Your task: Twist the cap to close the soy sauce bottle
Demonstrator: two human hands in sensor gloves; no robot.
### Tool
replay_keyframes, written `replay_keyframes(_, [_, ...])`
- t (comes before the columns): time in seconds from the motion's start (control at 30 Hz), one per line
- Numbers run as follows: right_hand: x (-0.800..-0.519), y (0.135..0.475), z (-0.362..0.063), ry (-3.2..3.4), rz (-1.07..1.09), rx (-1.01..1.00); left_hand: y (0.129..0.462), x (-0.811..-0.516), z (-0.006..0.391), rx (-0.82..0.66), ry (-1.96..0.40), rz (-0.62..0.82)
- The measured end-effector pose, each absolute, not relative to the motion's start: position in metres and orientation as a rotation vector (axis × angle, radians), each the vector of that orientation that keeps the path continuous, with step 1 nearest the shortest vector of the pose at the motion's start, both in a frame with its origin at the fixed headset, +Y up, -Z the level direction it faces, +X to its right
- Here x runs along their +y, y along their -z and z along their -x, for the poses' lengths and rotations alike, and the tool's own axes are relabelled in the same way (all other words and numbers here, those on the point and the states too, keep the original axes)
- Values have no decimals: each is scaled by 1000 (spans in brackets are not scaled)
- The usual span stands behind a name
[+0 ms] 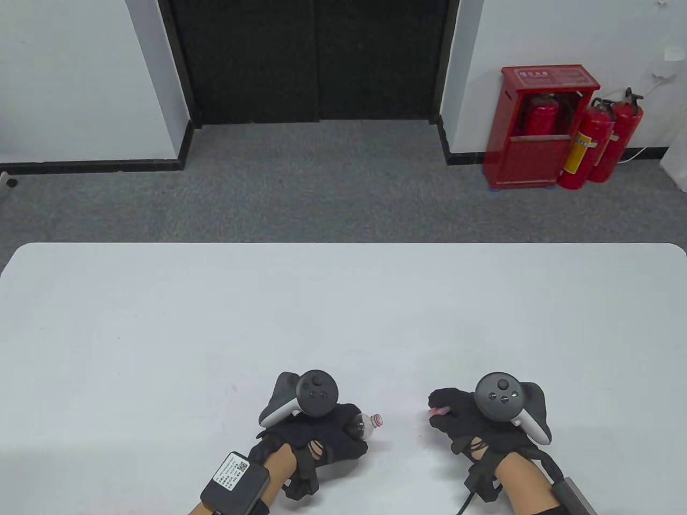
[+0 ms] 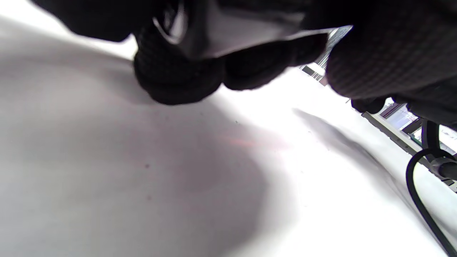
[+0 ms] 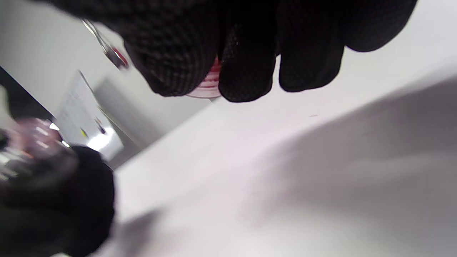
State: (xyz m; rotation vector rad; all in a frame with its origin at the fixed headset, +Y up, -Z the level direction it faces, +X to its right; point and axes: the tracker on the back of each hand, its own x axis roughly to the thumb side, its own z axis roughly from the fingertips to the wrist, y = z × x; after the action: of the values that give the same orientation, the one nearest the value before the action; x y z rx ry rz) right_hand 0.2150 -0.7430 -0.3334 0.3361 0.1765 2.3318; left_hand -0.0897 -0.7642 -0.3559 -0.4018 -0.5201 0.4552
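Two gloved hands near table (image 1: 343, 300) front edge. Table view: left hand (image 1: 316, 429) grips bottle (image 1: 367, 424), uncapped neck pointing right; right hand (image 1: 472, 418) pinches red cap (image 1: 437, 411), apart from bottle. Left wrist view: fingers (image 2: 178, 78) curled around bottle. Right wrist view: cap (image 3: 209, 85) between fingertips (image 3: 246, 71).

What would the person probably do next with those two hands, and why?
Probably bring the right hand across so the red cap it pinches meets the bottle mouth. The left hand holds the bottle with its open neck pointing toward the cap, and the two are still apart.
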Motion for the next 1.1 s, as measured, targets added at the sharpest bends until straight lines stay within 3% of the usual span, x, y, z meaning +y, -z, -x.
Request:
replay_keyframes(0.6, [-722, 307, -174, -2220, -748, -18, 342, -757, 70, -552, -418, 350])
replay_keyframes(1.1, [-727, 303, -160, -2242, -814, -25, 341, -760, 67, -564, -432, 372])
